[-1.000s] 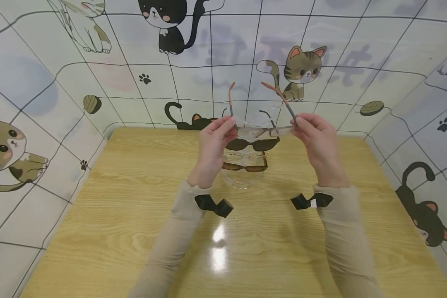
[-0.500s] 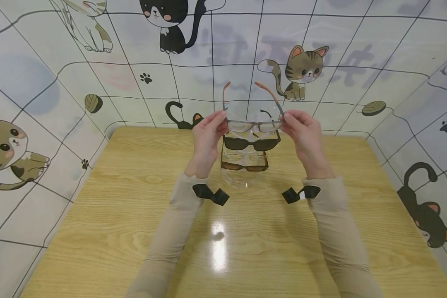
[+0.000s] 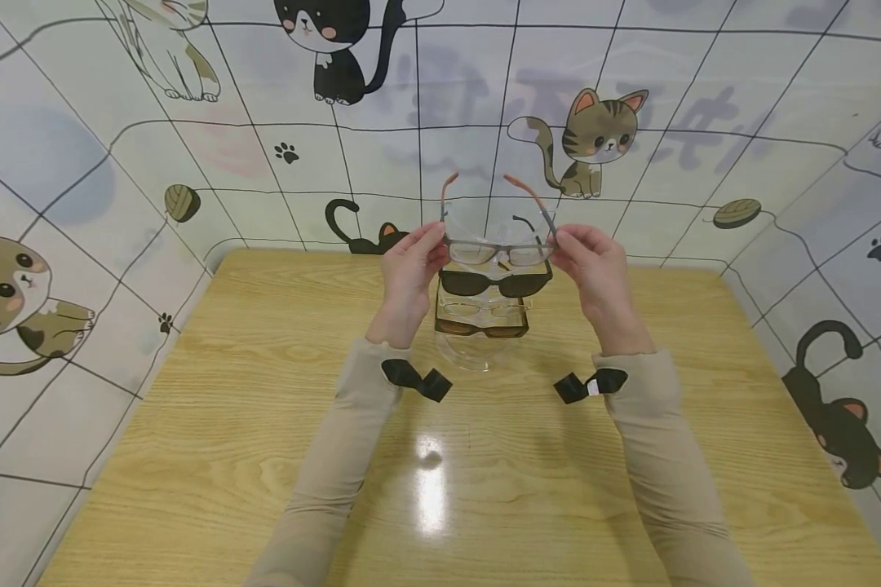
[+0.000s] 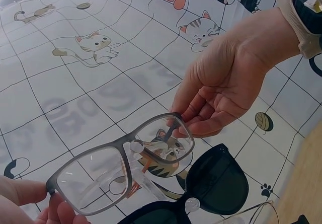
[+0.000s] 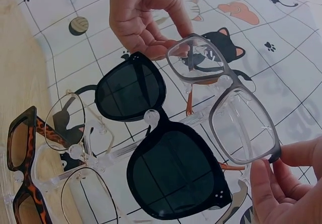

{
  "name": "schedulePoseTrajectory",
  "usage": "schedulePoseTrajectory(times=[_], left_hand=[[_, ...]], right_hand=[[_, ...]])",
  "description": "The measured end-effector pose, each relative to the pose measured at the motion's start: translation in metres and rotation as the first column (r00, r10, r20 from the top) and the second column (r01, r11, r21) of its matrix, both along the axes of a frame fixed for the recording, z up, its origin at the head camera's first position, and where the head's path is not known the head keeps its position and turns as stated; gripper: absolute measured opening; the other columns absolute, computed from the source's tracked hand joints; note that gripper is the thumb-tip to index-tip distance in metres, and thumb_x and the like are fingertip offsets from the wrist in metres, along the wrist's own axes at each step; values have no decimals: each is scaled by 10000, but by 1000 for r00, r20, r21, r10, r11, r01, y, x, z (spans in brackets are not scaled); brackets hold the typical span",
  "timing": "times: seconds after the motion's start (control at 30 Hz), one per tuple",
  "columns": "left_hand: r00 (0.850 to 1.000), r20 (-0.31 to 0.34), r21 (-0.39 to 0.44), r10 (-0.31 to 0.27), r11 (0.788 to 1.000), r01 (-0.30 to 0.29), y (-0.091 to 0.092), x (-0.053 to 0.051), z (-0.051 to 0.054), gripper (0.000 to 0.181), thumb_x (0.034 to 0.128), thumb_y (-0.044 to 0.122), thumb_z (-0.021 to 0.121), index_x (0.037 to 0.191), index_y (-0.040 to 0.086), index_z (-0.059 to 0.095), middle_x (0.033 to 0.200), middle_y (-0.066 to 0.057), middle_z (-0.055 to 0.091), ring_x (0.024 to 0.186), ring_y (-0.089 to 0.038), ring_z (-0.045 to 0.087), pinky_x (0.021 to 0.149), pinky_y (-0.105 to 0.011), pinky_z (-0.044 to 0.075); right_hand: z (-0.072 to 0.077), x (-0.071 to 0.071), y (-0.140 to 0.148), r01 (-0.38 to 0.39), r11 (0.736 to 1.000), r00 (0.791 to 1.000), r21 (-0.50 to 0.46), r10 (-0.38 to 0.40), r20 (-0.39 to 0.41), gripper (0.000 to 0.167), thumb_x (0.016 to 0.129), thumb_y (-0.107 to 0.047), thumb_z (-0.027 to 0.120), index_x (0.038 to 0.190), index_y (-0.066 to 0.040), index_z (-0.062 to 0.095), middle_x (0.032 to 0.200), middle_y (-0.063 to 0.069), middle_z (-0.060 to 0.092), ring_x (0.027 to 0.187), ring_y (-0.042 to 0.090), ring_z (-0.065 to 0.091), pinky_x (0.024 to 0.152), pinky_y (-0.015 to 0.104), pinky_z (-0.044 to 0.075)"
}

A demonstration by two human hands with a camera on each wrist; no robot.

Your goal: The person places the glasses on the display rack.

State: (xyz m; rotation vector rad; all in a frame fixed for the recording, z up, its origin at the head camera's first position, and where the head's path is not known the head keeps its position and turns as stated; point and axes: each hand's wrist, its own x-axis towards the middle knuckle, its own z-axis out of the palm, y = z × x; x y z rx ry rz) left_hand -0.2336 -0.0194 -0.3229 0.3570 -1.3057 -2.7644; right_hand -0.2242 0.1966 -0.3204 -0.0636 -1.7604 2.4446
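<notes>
Grey-framed eyeglasses (image 3: 496, 246) with orange temple tips are held level by both hands at the top of a clear display stand (image 5: 118, 157). My left hand (image 3: 409, 273) pinches the left hinge corner; my right hand (image 3: 596, 265) pinches the right one. Their bridge lies against the stand's top clear knob (image 4: 136, 146); whether it bears weight I cannot tell. Lower on the stand sit black sunglasses (image 5: 176, 168), then thin gold-rimmed glasses (image 3: 461, 310), then tortoiseshell sunglasses (image 3: 482, 331). The temples of the grey pair point away, toward the wall.
The stand's clear round base (image 3: 473, 363) rests on a wooden table (image 3: 264, 391). Behind and at both sides rise white grid-patterned walls (image 3: 382, 155) with cartoon cats. Small black cameras are strapped to both wrists.
Both hands first shifted left with the grey eyeglasses, bringing them square over the stand, then lowered them slightly. The lower pairs have stayed put.
</notes>
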Motion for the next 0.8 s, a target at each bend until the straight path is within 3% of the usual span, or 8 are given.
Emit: schedulePoseTrajectory(times=[0.4, 0.63, 0.8], left_hand=[[1000, -15, -50, -26, 998, 25, -3, -1, -3, 38, 848, -4, 664, 878, -1, 641, 608, -16, 600, 539, -95, 560, 573, -186, 514], [999, -37, -91, -15, 996, 12, -4, -3, -4, 47, 844, 2, 671, 834, 24, 631, 606, -10, 597, 536, -93, 558, 541, -180, 479], [999, -51, -97, -10, 995, 5, -6, -5, -8, 30, 855, 4, 657, 867, 15, 631, 648, 0, 610, 592, -102, 565, 587, -194, 476]], right_hand=[[-2, 3, 1, -32, 999, 999, 10, 33, -22, 24, 896, -23, 610, 912, -9, 621, 844, 49, 632, 796, 144, 613, 726, 178, 532], [-3, 3, 1, -15, 999, 1000, 29, 15, -26, 35, 894, -44, 620, 912, -14, 624, 847, 48, 632, 797, 146, 614, 712, 182, 535], [-4, 5, 2, 11, 998, 1000, 54, -10, -20, 97, 927, -107, 588, 934, -21, 633, 875, 49, 622, 802, 144, 598, 720, 188, 533]])
